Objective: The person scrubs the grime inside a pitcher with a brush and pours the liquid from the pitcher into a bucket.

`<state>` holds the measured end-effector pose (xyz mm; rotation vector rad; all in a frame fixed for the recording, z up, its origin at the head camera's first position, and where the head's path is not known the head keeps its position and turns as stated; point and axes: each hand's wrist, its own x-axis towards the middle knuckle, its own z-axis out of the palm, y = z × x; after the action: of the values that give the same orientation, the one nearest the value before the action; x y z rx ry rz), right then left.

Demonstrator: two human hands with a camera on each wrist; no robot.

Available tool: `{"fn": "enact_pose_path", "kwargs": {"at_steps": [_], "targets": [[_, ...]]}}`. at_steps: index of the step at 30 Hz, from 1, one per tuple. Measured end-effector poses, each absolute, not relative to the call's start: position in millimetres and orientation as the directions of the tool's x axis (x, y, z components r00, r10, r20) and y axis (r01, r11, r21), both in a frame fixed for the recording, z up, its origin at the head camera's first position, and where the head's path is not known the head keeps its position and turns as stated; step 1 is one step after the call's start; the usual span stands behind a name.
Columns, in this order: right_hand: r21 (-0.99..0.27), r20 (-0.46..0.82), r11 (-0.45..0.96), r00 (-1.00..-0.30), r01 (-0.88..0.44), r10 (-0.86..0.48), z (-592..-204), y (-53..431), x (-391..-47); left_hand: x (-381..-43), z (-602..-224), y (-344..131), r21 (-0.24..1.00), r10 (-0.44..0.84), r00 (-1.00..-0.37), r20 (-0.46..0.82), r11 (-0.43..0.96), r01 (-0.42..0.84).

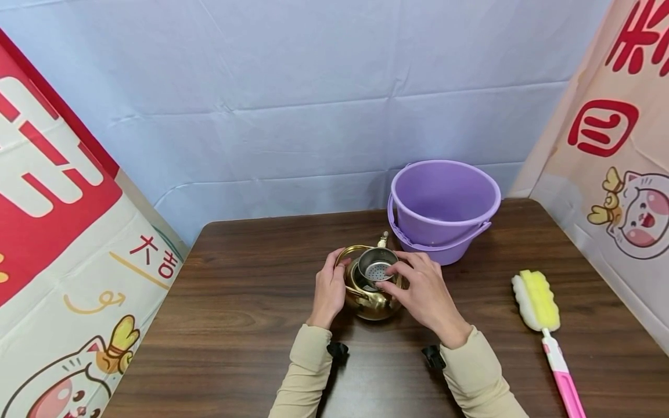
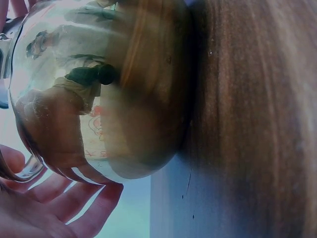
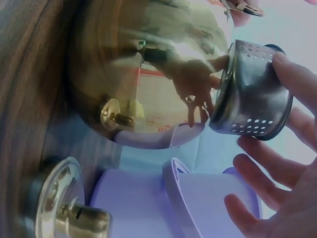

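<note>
A round, shiny brass-coloured teapot (image 1: 373,309) stands lidless on the table, its loop handle tipped to the left. My left hand (image 1: 330,288) grips its left side by the handle, with several fingers (image 2: 101,210) against the body in the left wrist view. Over the mouth, my right hand (image 1: 424,292) pinches a steel strainer basket (image 3: 255,89) by its rim. The basket, tilted, has small holes in its bottom and side. Beside the teapot lies its brass-coloured lid (image 3: 62,186), knob up; the right hand hides it in the head view.
Behind and to the right stands a purple bucket (image 1: 444,232) with its handle hanging down in front. A sponge brush (image 1: 540,307) with a pink and white handle lies at the right of the wooden table (image 1: 251,325). Cloth sheets hang behind and at both sides.
</note>
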<state>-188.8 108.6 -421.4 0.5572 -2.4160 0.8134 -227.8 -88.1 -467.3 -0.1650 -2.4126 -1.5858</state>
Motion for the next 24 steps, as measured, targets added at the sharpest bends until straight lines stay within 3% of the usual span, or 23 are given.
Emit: {"fn": "enact_pose_path", "kwargs": {"at_steps": [12,24], "targets": [[-0.422,0.532,0.772,-0.819,-0.476,-0.214,-416.0,113.9,-184.0,-226.9,-467.4,-87.8,0.88,-0.041,-0.961,0.273,0.414,0.232],[-0.444,0.593,0.727,-0.78,-0.524,-0.2,-419.4,117.2,-185.4,-226.3,-466.9,-88.5,0.878,-0.048,-0.96,0.277,0.418,0.232]]}}
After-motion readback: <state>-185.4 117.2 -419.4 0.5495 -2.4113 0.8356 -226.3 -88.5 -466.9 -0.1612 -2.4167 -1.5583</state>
